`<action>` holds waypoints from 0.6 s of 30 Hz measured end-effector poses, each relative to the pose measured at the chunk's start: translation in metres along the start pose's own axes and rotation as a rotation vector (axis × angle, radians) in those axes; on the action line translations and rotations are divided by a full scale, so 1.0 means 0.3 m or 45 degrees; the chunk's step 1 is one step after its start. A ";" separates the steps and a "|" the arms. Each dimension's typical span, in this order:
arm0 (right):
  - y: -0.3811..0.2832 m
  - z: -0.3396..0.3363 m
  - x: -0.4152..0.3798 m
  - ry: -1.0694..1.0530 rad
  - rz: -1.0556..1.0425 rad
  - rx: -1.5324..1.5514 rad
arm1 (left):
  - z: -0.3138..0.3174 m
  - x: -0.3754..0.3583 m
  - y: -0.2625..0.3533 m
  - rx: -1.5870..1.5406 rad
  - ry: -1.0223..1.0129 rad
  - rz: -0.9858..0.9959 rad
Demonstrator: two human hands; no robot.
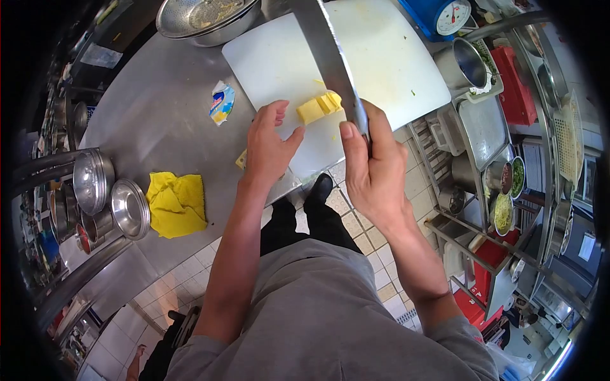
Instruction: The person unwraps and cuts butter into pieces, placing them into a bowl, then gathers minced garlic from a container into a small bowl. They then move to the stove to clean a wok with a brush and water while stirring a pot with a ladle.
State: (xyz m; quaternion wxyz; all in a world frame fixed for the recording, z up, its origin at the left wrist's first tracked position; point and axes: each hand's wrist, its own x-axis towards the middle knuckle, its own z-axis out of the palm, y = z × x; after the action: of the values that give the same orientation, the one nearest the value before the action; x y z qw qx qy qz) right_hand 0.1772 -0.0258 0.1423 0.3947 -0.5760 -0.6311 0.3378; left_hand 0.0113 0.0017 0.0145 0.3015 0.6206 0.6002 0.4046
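My right hand (376,166) grips the handle of a large kitchen knife (327,56), its broad blade raised and pointing away from me over the cutting board. On the white cutting board (387,44) lies a yellow block that looks like butter (311,111), cut into pieces at its right end. My left hand (270,141) is just left of the block without touching it, thumb and fingers apart and nothing between them. A small yellowish item (241,159) shows partly behind my left wrist. Left of the board rests a torn printed wrapper (222,103).
A yellow cloth (176,204) and stacked metal bowls (130,208) are on the steel table (152,105). Metal colanders (206,19) stand at the back, a blue scale (438,18) at the back right. A rack (432,159) with pots and food containers is to the right. Another person's hand (138,352) appears lower left.
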 end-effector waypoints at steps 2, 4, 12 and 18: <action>0.094 0.059 -0.008 0.022 0.022 0.030 | 0.011 -0.017 -0.018 0.021 0.042 0.006; 0.280 0.137 -0.006 -0.300 0.303 -0.331 | 0.026 -0.027 -0.011 0.041 0.073 0.015; 0.281 0.121 0.008 -0.281 0.286 -0.283 | 0.065 -0.010 0.023 0.111 0.028 0.010; 0.316 0.100 0.031 -0.257 0.398 0.010 | 0.053 0.012 0.023 0.098 -0.014 0.096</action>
State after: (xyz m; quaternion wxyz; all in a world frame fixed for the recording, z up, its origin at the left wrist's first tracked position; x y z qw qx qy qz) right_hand 0.1939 -0.0055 0.0460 0.2742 -0.6288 -0.5689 0.4536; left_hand 0.0283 0.0063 0.0133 0.2655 0.6561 0.5898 0.3889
